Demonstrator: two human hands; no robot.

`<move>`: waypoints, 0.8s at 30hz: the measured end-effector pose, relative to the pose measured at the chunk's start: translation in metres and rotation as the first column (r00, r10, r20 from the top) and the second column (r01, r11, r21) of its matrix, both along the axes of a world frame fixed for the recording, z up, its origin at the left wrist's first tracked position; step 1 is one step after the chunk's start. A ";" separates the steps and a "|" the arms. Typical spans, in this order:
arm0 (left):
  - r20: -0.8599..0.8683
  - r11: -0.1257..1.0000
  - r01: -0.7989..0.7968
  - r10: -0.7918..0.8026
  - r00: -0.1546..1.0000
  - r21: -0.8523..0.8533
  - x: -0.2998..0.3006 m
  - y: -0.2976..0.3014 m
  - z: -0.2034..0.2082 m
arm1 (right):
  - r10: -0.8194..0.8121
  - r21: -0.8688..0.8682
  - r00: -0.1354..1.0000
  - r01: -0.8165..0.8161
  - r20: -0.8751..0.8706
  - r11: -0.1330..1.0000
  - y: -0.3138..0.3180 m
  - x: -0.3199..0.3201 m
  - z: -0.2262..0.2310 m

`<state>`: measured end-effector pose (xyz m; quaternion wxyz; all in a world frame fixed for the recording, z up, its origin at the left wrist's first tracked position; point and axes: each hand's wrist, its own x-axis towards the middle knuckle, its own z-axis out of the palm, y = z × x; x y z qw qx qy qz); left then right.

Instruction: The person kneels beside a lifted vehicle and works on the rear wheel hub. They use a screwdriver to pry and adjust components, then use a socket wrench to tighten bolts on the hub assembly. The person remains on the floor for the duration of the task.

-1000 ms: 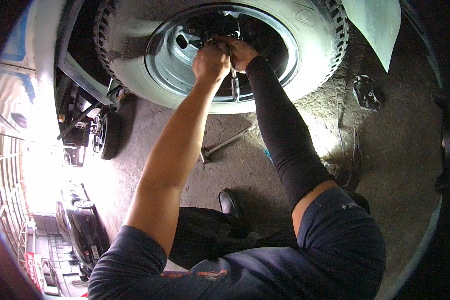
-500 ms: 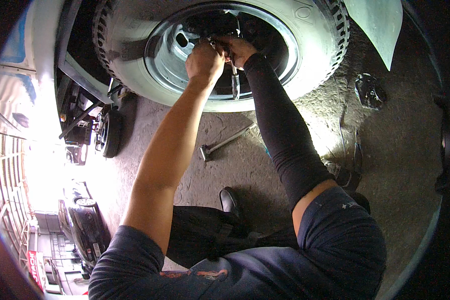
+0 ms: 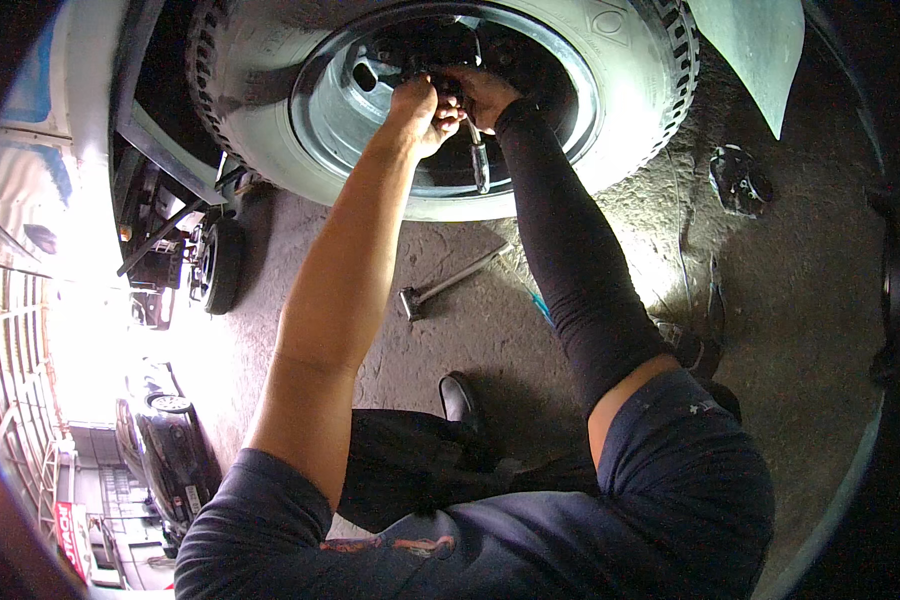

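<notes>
Both my hands are inside the dark centre of a steel wheel rim (image 3: 330, 135). The large tyre (image 3: 635, 120) around it is brightly lit. My left hand (image 3: 425, 112) has its fingers curled at the hub; what lies in them is hidden. Close beside it, my right hand (image 3: 485, 97), below a black sleeve, is closed around a shiny metal wrench (image 3: 480, 168). The wrench's handle sticks out toward me under the hands, and its head is out of sight. An oval hole (image 3: 365, 76) shows in the rim left of my hands.
A hammer (image 3: 450, 281) lies on the concrete floor below the tyre. Right of it are a dark crumpled object (image 3: 738, 182), a thin cable (image 3: 682, 235) and pliers (image 3: 716, 290). A pale panel (image 3: 755, 55) hangs at upper right. Another wheel (image 3: 222, 268) and a dark car (image 3: 170, 455) stand left.
My left hand has turned and drawn slightly toward me, showing more of its curled fingers. The wrench handle has swung a little to the right.
</notes>
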<state>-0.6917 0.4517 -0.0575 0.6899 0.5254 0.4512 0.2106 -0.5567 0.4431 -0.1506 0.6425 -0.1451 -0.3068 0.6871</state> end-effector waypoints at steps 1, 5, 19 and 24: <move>0.022 0.999 0.034 -0.034 0.999 -0.030 -0.004 0.000 0.006 | -0.018 -0.022 1.000 0.018 -0.005 1.000 -0.002 -0.002 0.004; -0.648 0.348 0.547 0.388 0.655 0.761 -0.005 -0.018 0.007 | -0.124 -0.071 0.992 0.123 -0.010 0.990 -0.006 -0.011 0.012; -0.789 0.175 0.810 0.412 0.455 0.559 0.013 -0.010 0.003 | -0.188 0.048 0.982 0.188 0.006 0.981 0.031 -0.013 -0.027; 0.291 0.954 -0.066 0.155 0.944 -0.294 0.002 0.001 0.012 | -0.038 -0.014 0.998 0.038 -0.050 0.999 0.000 -0.006 -0.002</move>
